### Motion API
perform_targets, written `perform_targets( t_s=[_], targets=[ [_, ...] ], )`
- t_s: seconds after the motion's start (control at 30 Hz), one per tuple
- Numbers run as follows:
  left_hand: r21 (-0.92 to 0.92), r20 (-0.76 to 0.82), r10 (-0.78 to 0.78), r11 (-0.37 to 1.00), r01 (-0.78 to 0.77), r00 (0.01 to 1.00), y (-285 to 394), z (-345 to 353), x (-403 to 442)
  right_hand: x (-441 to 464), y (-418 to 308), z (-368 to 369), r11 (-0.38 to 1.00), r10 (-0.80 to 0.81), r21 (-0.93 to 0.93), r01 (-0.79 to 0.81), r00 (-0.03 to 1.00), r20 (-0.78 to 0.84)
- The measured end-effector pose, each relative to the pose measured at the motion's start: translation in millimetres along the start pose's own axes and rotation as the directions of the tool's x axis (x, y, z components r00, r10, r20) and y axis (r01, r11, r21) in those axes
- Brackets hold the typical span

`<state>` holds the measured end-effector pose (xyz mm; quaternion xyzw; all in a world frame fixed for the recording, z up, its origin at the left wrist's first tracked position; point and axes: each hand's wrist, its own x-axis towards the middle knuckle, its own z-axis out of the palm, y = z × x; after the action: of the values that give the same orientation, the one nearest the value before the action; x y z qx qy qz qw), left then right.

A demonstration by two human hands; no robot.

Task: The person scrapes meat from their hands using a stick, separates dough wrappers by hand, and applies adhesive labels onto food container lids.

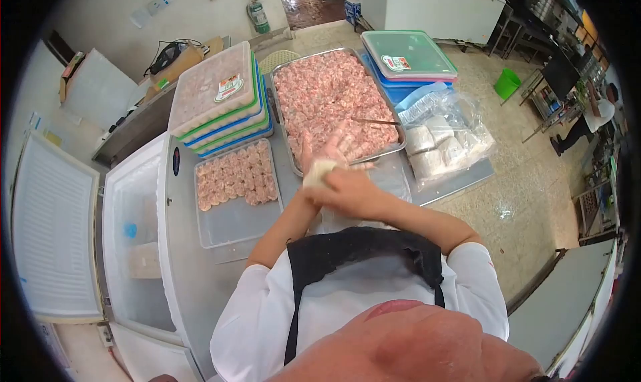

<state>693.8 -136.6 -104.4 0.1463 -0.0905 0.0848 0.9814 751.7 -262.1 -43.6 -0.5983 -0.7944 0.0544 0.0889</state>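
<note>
My left hand reaches over the near edge of a metal tray heaped with ground meat filling. Its fingers are spread, with bits of meat on them. Across its palm and wrist lies my right hand, fingers closed around a pale, thin dumpling wrapper; whether it is one or a stack I cannot tell. A long-handled metal utensil rests on the filling at the right. On the left, a clear plastic tray holds rows of filled dumplings in its far part.
Stacked lidded containers stand at back left, and others under a green lid at back right. A plastic bag of white wrapper packs sits at the right. An open chest freezer is to the left. Another person stands far right.
</note>
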Motion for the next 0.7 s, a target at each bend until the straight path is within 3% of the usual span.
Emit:
perform_targets(
  t_s=[0.03, 0.07, 0.1, 0.13, 0.17, 0.2, 0.23, 0.27, 0.33, 0.37, 0.4, 0.43, 0.47, 0.57, 0.6, 0.67, 0.7],
  targets=[
    [-0.015, 0.137, -0.031, 0.999, 0.034, 0.990, 2, 3, 0, 4, 12, 5, 0.994, 0.006, 0.111, 0.011, 0.988, -0.151],
    [0.125, -0.093, -0.030, 0.991, 0.042, 0.995, 2, 7, -9, 10, 38, 16, 0.975, 0.027, 0.219, 0.041, 0.955, -0.296],
    [0.112, -0.092, -0.024, 0.993, 0.034, 0.995, 1, 9, -14, 14, 62, 26, 0.941, 0.069, 0.329, 0.083, 0.902, -0.425],
    [0.101, -0.087, -0.019, 0.995, 0.028, 0.996, 1, 10, -17, 19, 87, 25, 0.945, 0.183, 0.326, 0.002, 0.823, -0.537],
    [0.091, -0.078, -0.015, 0.996, 0.022, 0.997, 2, 12, -17, 19, 90, 16, 0.955, 0.237, 0.273, -0.120, 0.859, -0.454],
    [0.024, 0.080, -0.005, 1.000, 0.003, 0.997, 1, 15, -16, 18, 89, 0, 0.951, 0.297, 0.203, -0.235, 0.879, -0.373],
    [0.216, -0.098, 0.031, 0.976, -0.009, 0.995, 0, 6, -15, 19, 91, -11, 0.933, 0.359, 0.118, -0.339, 0.886, -0.295],
    [0.400, -0.258, 0.105, 0.917, 0.007, 0.960, -1, -17, -15, 23, 101, 24, 0.990, 0.100, -0.035, -0.133, 0.870, -0.482],
    [-0.088, -0.030, 0.026, 0.996, -0.028, 0.999, 10, -58, -22, 19, 44, 12, 0.996, -0.011, 0.073, 0.043, 0.920, -0.392],
    [-0.315, 0.085, -0.015, 0.948, 0.041, 0.996, 15, -79, -26, 22, 29, 4, 0.983, -0.077, 0.130, 0.130, 0.934, -0.350],
    [-0.264, 0.108, 0.021, 0.965, 0.009, 0.994, 17, -86, -26, 29, 48, 12, 0.956, -0.040, 0.253, 0.147, 0.923, -0.384],
    [-0.052, -0.103, 0.105, 0.993, -0.111, 0.989, 19, -58, -21, 38, 79, 29, 0.912, 0.004, 0.375, 0.165, 0.911, -0.411],
    [0.191, -0.310, 0.183, 0.973, -0.128, 0.933, 22, -28, -15, 42, 101, 36, 0.850, 0.054, 0.493, 0.186, 0.900, -0.432],
    [0.117, -0.147, 0.112, 0.989, -0.095, 0.983, 25, 9, -9, 38, 128, 17, 0.920, 0.249, 0.381, -0.090, 0.884, -0.395],
    [0.059, -0.051, 0.100, 0.994, -0.097, 0.994, 28, -4, -6, 41, 116, 15, 0.998, -0.050, 0.018, 0.063, 0.913, -0.406],
    [-0.058, 0.144, 0.092, 0.995, -0.084, 0.985, 32, -41, 0, 42, 55, 28, 0.992, -0.029, 0.110, 0.064, 0.953, -0.300],
    [-0.016, 0.049, 0.097, 0.995, -0.096, 0.994, 29, -33, 1, 42, 39, 33, 0.986, -0.017, 0.159, 0.059, 0.968, -0.249]
  ],
)
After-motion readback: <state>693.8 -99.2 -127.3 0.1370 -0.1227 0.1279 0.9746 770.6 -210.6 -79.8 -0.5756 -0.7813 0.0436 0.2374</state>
